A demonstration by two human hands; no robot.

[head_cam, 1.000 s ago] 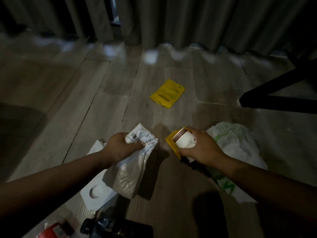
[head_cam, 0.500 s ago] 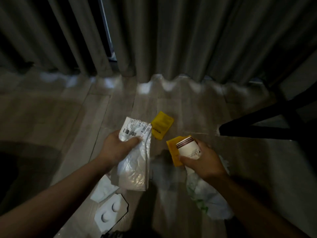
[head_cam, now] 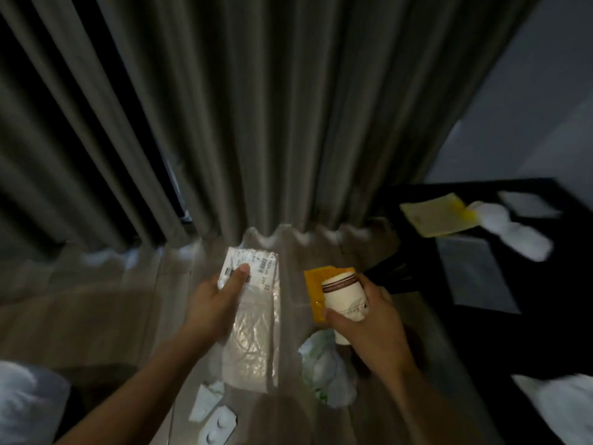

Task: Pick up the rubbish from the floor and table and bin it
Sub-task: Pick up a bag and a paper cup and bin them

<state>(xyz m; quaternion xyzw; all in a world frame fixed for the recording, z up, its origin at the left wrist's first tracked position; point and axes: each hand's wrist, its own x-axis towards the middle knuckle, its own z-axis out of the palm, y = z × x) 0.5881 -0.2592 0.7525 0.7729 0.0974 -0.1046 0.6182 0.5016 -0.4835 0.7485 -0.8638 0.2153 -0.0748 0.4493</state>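
Observation:
My left hand [head_cam: 213, 305] grips a clear plastic mailing bag [head_cam: 253, 329] with a white barcode label, hanging down from the thumb. My right hand [head_cam: 372, 319] holds a white paper cup [head_cam: 345, 295] with a brown band, together with a yellow wrapper [head_cam: 316, 289] pressed behind it. A crumpled white and green plastic bag [head_cam: 327, 367] dangles or lies just below the right hand. Both hands are raised above the wooden floor, in front of the grey curtain.
On the floor below lie white card scraps [head_cam: 205, 401] and a blister tray [head_cam: 218, 427]. A black table [head_cam: 545, 284] at right carries a yellow sheet [head_cam: 433, 218], crumpled white tissue [head_cam: 513, 232] and more white paper [head_cam: 558, 403]. Something white [head_cam: 22, 403] lies at far left.
The view has tilted up and to the right, bringing the black table into sight. Both hands have lifted their rubbish higher. The yellow packet on the floor is no longer visible.

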